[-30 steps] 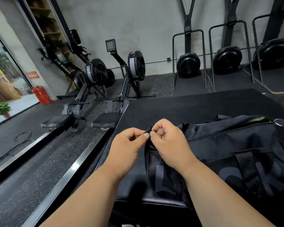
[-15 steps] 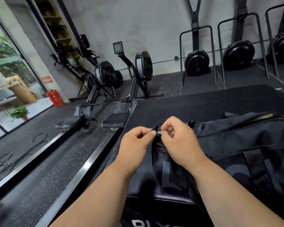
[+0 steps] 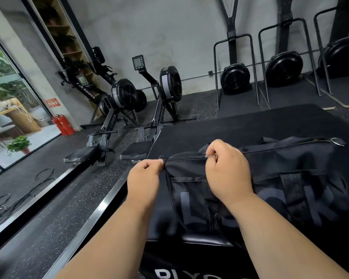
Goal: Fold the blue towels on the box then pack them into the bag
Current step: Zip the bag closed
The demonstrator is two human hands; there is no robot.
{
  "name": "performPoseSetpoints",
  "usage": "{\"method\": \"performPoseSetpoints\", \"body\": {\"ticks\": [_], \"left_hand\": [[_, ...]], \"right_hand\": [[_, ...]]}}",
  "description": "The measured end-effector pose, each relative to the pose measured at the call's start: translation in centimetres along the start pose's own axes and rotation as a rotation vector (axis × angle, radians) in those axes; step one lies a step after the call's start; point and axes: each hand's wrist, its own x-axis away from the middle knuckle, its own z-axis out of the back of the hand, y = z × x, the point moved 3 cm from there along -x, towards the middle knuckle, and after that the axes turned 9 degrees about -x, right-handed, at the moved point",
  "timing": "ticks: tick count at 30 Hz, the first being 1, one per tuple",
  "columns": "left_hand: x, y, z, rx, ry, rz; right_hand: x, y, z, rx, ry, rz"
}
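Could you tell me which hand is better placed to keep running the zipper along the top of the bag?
The right hand: its grip is already on the zipper pull, with unzipped track stretching rightward. The left hand pinches the end of the bag, anchoring it.

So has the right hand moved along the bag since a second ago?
Yes. The right hand has slid rightward along the bag zipper, away from the left hand, which still pinches the bag's end.

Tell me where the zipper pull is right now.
In the head view, the zipper pull is pinched by the right hand on top of the bag, right of the left hand pinching the bag's end.
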Motion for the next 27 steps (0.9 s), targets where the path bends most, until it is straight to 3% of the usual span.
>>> {"method": "performPoseSetpoints", "body": {"ticks": [4,7,10,14,17,20,27], "left_hand": [[0.1,-0.6,0.0,-0.045,0.044,0.051],[0.0,-0.6,-0.6,-0.308,0.058,-0.019],[0.5,1.1,-1.6,-0.592,0.175,-0.187],[3.6,4.9,-6.6,-0.885,-0.041,-0.597],[4.0,4.2,-9.5,-1.135,-0.153,-0.742],[3.1,3.4,-9.9,-1.228,-0.118,-0.712],[2.8,3.1,-9.7,-1.163,-0.018,-0.563]], "right_hand": [[-0.9,2.2,3.1,0.035,0.096,-0.076],[-1.2,3.6,5.3,0.033,0.115,-0.124],[-0.9,4.3,6.8,0.035,0.093,-0.125],[-0.5,5.0,7.9,0.044,0.061,-0.107],[-0.5,5.7,9.1,0.026,0.081,-0.107],[-0.8,6.6,11.1,0.008,0.126,-0.134],[-1.6,9.1,16.6,0.059,0.313,-0.183]]}}
